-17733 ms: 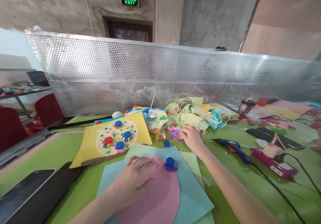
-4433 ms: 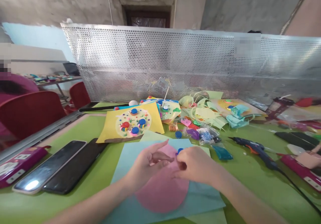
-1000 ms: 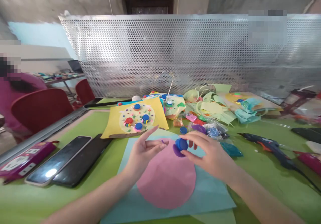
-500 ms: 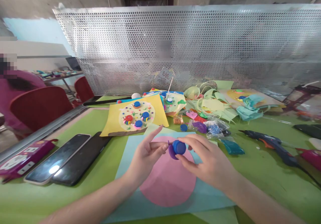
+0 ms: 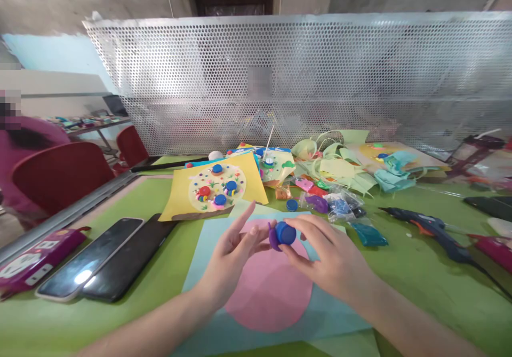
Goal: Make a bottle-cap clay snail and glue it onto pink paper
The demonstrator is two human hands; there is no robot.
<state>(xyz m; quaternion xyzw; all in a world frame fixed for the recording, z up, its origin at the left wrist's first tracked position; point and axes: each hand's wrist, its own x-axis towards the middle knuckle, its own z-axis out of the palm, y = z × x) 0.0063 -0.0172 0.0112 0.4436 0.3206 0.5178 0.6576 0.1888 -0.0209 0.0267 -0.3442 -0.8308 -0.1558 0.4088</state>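
Observation:
Between thumb and fingers of my right hand (image 5: 334,253) is a blue bottle cap (image 5: 286,233), raised above the paper. Purple modelling clay (image 5: 274,238) sticks to the cap's left side, with a thin bit standing up at its top. My left hand (image 5: 228,258) is just left of it, index finger stretched upward, thumb apart from the clay. Its other fingertips come up to the clay's edge; their contact is partly hidden. Below both hands lies a pink paper circle (image 5: 268,298) on a light blue sheet (image 5: 200,314).
A yellow card (image 5: 256,178) with decorated caps lies beyond my hands. Bagged clay (image 5: 340,206), a loose blue cap (image 5: 292,205) and paper scraps (image 5: 340,167) are right of it. A glue gun (image 5: 436,234) lies right; two phones (image 5: 92,261) and a purple pouch (image 5: 40,255) lie left.
My left thumb has drawn back from the thin purple bit it was pinching, and that bit now stands more upright. My right hand keeps the cap in nearly the same place.

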